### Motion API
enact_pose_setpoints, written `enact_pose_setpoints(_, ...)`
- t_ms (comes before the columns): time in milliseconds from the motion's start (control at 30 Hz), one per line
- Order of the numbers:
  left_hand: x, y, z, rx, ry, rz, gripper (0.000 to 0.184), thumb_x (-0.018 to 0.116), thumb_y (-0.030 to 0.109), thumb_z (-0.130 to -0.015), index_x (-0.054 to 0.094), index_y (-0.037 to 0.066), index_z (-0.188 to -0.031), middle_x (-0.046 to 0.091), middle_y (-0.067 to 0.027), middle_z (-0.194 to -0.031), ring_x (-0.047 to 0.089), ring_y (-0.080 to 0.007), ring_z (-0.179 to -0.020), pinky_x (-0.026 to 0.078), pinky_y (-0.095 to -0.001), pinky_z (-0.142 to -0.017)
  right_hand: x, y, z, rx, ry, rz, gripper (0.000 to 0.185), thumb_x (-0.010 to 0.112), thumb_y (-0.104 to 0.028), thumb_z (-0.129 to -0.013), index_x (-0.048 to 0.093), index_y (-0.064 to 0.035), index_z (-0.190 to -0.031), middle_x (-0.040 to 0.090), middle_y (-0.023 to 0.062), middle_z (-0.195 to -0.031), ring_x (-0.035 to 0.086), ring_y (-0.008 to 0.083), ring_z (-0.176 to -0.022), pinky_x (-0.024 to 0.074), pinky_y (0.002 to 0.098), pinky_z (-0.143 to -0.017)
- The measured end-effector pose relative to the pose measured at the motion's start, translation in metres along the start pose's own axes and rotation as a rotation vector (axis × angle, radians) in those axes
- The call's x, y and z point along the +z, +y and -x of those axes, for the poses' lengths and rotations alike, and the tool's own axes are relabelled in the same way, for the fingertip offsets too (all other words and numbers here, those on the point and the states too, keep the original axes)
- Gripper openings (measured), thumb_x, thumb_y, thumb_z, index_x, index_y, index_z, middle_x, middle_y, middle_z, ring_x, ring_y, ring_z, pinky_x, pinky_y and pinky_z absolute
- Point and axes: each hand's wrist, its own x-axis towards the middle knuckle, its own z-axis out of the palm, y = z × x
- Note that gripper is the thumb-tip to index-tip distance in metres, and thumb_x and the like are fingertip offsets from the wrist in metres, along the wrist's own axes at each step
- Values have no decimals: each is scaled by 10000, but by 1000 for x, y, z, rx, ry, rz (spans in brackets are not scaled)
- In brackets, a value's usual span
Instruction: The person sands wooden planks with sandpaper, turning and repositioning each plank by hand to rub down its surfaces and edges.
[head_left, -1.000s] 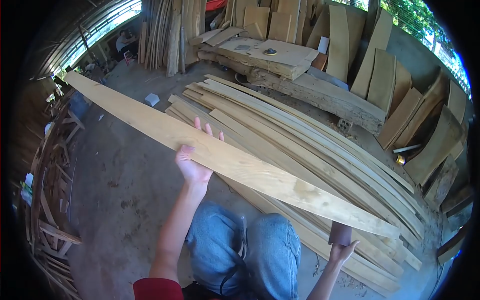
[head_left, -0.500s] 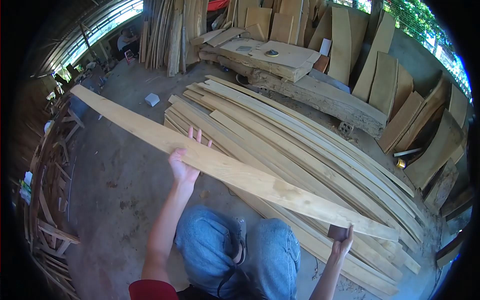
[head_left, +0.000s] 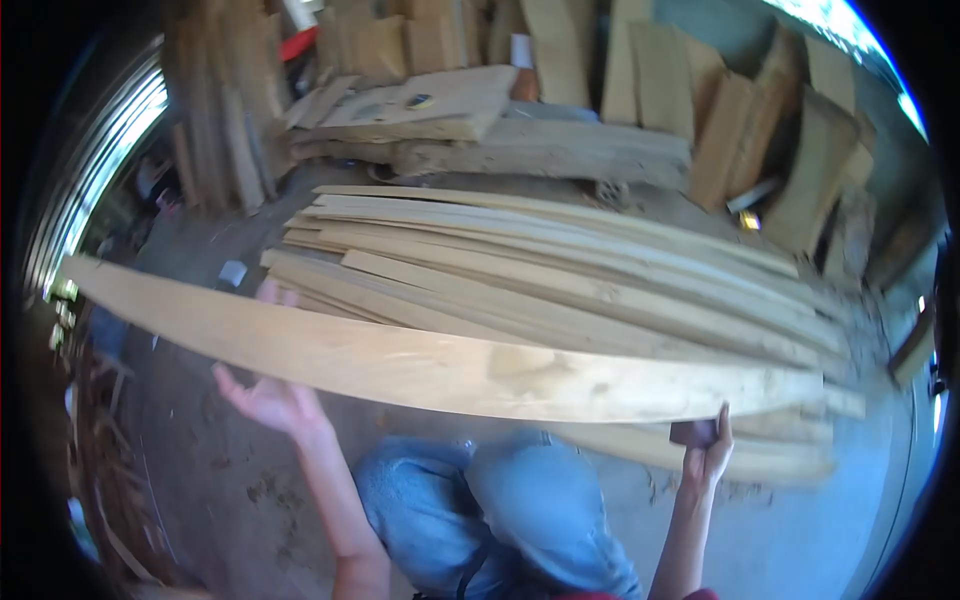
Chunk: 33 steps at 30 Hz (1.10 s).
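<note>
A long wooden plank (head_left: 420, 365) stretches across the view in front of my knees, raised above the floor. My left hand (head_left: 275, 400) carries its left part from below, thumb spread out in front and fingertips showing past the far edge. At the right end, my right hand (head_left: 708, 455) is closed around a small dark brown piece (head_left: 693, 432), flat-faced like a sanding block or folded sandpaper. One finger of that hand reaches up against the plank's near edge. Beyond the plank lies a stack of similar boards (head_left: 560, 270), partly hidden by it.
A thick slab bench (head_left: 590, 150) stands behind the stack, with a round disc (head_left: 419, 102) on its top. Boards (head_left: 660, 80) lean along the back wall. A small white box (head_left: 233, 272) sits on the concrete floor. Scrap wood (head_left: 110, 430) lines the left side.
The view has turned, and the plank now lies more level across it. My left thumb has come off the plank's face and spread outward. The right hand still has the dark piece.
</note>
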Motion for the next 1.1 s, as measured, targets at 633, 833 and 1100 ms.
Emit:
enact_pose_setpoints(633,1,-42,9,11,-193,-594,451,487,219,-557,307,34,-927,314,-62,-899,362,-187,-811,296,-368,-811,56,-24,39,-936,-384,1770,431,343,64,-816,383,-7,-1240,421,182,-1242,347,289,-1204,215,364,-1024)
enact_pose_setpoints(833,1,-33,11,10,-200,-570,432,500,222,-554,304,27,-885,294,-68,-862,344,-190,-809,269,-349,-833,64,13,51,-699,-1069,1745,542,353,123,-689,437,-25,-1204,479,152,-1193,424,312,-1142,294,418,-985)
enact_pose_setpoints(1100,-7,-30,6,-19,-189,-614,414,496,203,-566,306,24,-888,302,-61,-880,351,-179,-803,280,-351,-815,-140,-177,-125,-429,173,1589,308,394,-168,-905,490,-84,-1186,551,81,-1106,495,172,-1020,341,272,-892)
